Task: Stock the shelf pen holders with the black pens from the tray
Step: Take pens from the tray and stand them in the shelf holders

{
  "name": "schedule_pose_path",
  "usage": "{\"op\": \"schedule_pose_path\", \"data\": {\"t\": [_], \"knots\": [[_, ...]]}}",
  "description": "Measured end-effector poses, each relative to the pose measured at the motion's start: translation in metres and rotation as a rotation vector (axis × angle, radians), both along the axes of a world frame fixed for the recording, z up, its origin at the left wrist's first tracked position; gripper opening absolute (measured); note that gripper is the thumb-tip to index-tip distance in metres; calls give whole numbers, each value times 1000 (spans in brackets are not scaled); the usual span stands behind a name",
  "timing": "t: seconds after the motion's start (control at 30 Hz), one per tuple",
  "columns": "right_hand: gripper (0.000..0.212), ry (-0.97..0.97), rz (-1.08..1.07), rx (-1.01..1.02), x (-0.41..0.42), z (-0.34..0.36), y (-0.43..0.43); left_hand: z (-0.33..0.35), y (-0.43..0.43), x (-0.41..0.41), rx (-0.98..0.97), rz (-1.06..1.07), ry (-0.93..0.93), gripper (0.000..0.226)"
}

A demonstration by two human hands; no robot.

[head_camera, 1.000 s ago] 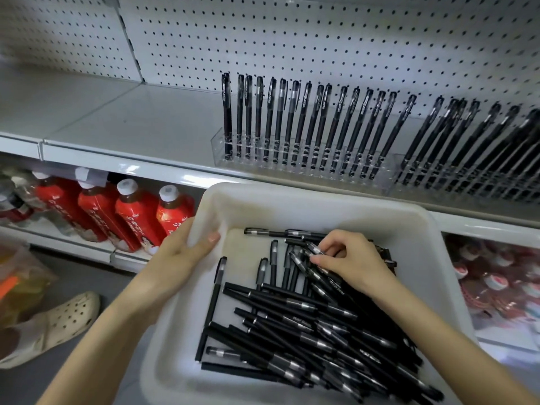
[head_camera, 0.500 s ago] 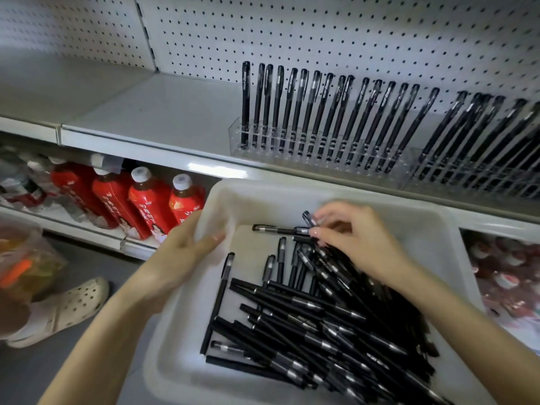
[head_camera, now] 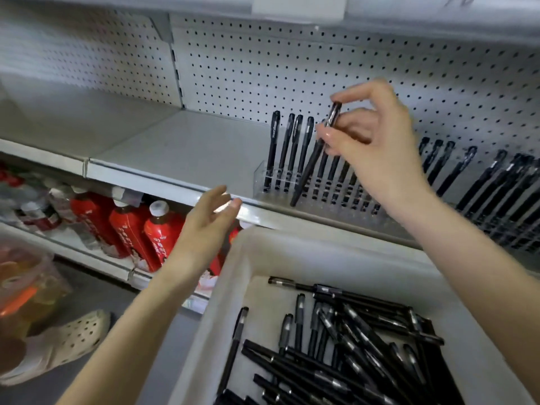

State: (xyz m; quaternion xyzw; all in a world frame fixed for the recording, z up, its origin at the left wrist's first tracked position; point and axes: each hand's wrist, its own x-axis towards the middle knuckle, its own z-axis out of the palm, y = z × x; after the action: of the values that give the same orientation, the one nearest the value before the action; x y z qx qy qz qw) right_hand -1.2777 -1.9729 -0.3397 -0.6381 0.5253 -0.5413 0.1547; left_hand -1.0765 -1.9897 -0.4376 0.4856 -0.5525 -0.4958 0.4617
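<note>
The right hand (head_camera: 377, 147) holds one pen (head_camera: 309, 168) over the holder (head_camera: 261, 178) on the shelf (head_camera: 175, 147). Its grip is a pinch. Thumb and fingertips close on the pen's upper part, near the cap end, and the rest of the barrel hangs free below.

The pen's long axis is tilted, with the top leaning far and right toward the palm and the tip pointing near and left. The tip sits at the holder's near rows, in front of the standing pens (head_camera: 271, 147) in the rows behind. I cannot tell whether it is already in a slot or just above one. The coming move seems to turn on swinging the axis closer to its neighbours' lean. The pen would then go down along that axis, so the tip meets an empty slot and not a clear divider.

The left hand (head_camera: 210, 223) is spread and relaxed, gripping nothing, by the shelf's front edge. Whether it touches the edge is unclear. It is left of the tray (head_camera: 321, 252) and well left of the holder, so the right hand is the nearer. The loose pens (head_camera: 350, 346) lie heaped in the tray, nearer than the holder and below it. A second holder (head_camera: 520, 244), packed with pens, stands to the right.
</note>
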Motion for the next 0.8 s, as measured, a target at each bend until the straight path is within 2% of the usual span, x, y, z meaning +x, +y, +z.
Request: {"op": "schedule_pose_path", "data": {"t": [0.2, 0.33, 0.5, 0.67, 0.8], "knots": [[29, -20, -112, -97, 10, 8, -45, -6, -51, -27, -107, -11, 23, 42], [27, 87, -127, -95, 13, -9, -61, -18, -66, -37, -121, -34, -13, 36], [25, 169, -141, -62, 14, -19, -73, -29, -74, -37, -52, -119, 41, 61], [20, 274, -153, 43, 16, -22, -79, -33, -77, -38, 23, -164, 95, 63], [23, 427, -180, 13, 17, -19, -82, -34, -78, -37, 27, -211, 117, 63]]}}
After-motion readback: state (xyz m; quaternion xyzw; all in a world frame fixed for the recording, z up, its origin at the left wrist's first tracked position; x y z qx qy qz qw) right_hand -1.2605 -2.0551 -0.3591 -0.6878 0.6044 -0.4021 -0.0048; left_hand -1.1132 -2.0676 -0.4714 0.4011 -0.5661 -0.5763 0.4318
